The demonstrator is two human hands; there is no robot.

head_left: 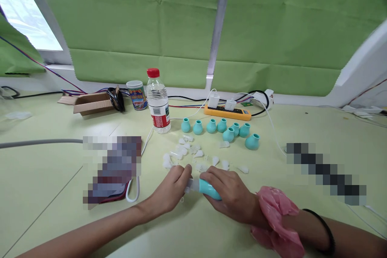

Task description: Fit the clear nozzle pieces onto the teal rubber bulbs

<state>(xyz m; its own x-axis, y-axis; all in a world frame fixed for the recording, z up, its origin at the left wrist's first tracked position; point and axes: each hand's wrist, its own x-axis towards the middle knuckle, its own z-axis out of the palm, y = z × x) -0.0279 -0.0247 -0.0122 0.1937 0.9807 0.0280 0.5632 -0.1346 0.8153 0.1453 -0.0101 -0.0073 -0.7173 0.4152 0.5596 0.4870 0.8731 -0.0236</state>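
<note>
My right hand [232, 193] is closed around a teal rubber bulb [208, 189], which lies on its side with its neck toward the left. A clear plastic tube [193, 185] joins the bulb's neck, and my left hand [173, 185] pinches the tube's other end. Whether the tube sits inside the neck or only against it, I cannot tell. Beyond my hands lie several translucent plastic pieces [183, 151], scattered over the pale table. Behind those, several more teal bulbs [211, 126] stand in a loose row, their round mouths facing up.
A water bottle [159, 105] with a red cap stands behind, beside a can [136, 96] and an opened cardboard box [93, 103]. An orange power strip [226, 112] trails cables. Blurred-out devices lie left [116, 169] and right [326, 173]. A pink plastic wrap [276, 219] circles my right wrist.
</note>
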